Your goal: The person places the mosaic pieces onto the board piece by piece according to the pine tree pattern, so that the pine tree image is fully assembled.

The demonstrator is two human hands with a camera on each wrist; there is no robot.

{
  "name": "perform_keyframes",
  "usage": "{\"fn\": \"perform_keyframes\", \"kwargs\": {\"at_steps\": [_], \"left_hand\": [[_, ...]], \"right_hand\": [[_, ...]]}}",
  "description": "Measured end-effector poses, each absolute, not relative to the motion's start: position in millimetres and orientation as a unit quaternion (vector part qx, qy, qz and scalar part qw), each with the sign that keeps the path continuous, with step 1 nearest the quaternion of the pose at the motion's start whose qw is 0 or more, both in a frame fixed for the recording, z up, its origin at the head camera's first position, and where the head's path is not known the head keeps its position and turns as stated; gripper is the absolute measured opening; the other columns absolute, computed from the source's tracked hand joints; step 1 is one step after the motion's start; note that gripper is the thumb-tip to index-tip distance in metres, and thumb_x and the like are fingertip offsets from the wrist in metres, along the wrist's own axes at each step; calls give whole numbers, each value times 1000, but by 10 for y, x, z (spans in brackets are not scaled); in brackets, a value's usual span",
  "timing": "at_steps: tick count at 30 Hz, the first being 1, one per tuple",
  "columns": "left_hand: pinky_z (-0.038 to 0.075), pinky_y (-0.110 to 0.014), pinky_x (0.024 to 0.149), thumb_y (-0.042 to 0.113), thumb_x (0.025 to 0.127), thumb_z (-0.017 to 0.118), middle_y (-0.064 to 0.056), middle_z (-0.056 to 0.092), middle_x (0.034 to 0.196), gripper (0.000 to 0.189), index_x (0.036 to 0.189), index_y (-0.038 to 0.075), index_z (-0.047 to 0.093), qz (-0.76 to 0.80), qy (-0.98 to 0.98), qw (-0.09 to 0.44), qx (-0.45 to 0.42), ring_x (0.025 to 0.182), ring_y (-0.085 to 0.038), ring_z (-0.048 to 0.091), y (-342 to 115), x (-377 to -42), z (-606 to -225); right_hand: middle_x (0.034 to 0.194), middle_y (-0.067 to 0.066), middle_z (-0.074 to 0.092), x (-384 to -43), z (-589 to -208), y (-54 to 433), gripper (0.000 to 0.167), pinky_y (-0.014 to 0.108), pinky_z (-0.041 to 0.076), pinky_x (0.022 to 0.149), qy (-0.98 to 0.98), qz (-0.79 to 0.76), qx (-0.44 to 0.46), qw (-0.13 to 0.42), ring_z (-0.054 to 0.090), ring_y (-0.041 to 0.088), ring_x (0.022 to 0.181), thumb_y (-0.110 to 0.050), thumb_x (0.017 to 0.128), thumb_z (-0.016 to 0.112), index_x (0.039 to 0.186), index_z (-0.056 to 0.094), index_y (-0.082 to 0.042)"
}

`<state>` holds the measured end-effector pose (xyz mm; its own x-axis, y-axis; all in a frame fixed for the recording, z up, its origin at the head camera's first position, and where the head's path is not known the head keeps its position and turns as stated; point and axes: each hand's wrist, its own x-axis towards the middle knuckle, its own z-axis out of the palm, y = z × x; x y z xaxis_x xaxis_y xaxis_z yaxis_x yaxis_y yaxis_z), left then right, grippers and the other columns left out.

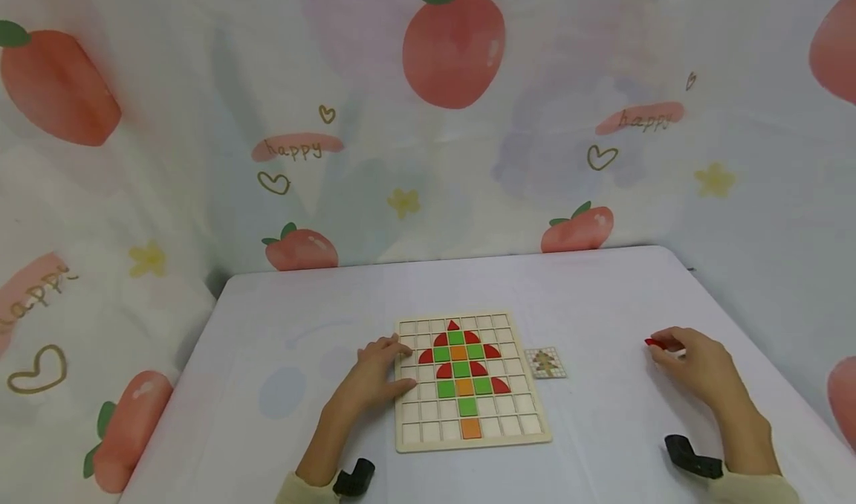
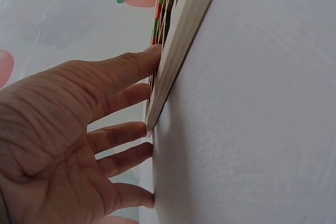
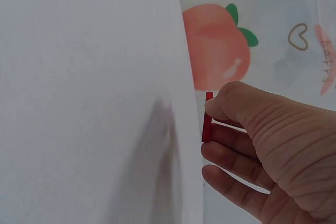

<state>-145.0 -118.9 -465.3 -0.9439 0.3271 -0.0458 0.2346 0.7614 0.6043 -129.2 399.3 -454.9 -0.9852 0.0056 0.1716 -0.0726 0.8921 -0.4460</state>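
Note:
A light wooden grid board (image 1: 428, 433) lies on the table, with green, orange and red pieces set in its cells in a tree-like pattern. My left hand (image 1: 377, 374) rests at the board's left edge. In the left wrist view its thumb (image 2: 126, 69) touches the board's side, and its fingers are spread and nearly straight. Away to the right, my right hand (image 1: 695, 363) pinches a small red piece (image 3: 208, 119) between thumb and fingers, above the table. The piece is thin and seen edge-on in the right wrist view; its outline is mostly hidden by the fingers.
A small square pattern card (image 1: 545, 363) with a tree picture lies beside the board's right edge. The white-covered table (image 1: 301, 303) ends at a fruit-printed cloth backdrop (image 1: 455, 177). Black wrist mounts (image 1: 692, 458) sit on both wrists.

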Motion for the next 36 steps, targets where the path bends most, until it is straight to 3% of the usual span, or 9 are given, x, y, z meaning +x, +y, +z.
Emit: {"fn": "perform_keyframes", "kwargs": {"at_steps": [3,8,23,28,36], "left_hand": [[20,-75,114,23,86,84,-22,48,152,47,127,10,66,310,937,71,145,141,-47,41,-1181,-1436,-4637],[19,-75,115,24,86,84,-21,48,152,47,127,12,67,315,935,71,149,142,-48,40,-1170,-1446,-4666],[19,-75,114,25,86,83,-22,48,151,47,128,11,66,316,934,72,153,141,-48,41,-1174,-1457,-4674],[19,-75,114,24,85,84,-22,49,151,47,127,10,66,315,933,72,156,141,-47,42,-1162,-1453,-4675],[19,-74,115,24,86,84,-21,49,151,47,127,11,66,314,935,70,147,141,-46,41,-1163,-1446,-4670]], "right_hand": [[100,20,71,-1294,-4513,3895,21,32,52,68,-964,242,36,100,66,39,91,-11,91,74,108,71,2],[100,16,72,-1274,-4460,3762,20,24,51,68,-961,245,53,117,66,36,93,-9,91,75,108,72,1],[99,6,73,-1305,-4355,3209,21,41,58,74,-950,249,122,147,66,29,92,-2,86,79,106,73,-4],[97,0,72,-1263,-4334,2965,23,41,59,72,-940,248,167,162,66,26,89,0,83,81,103,73,-7],[99,-6,69,-1233,-4239,2536,25,40,59,76,-927,263,225,142,65,21,89,0,84,81,104,73,-13]]}}
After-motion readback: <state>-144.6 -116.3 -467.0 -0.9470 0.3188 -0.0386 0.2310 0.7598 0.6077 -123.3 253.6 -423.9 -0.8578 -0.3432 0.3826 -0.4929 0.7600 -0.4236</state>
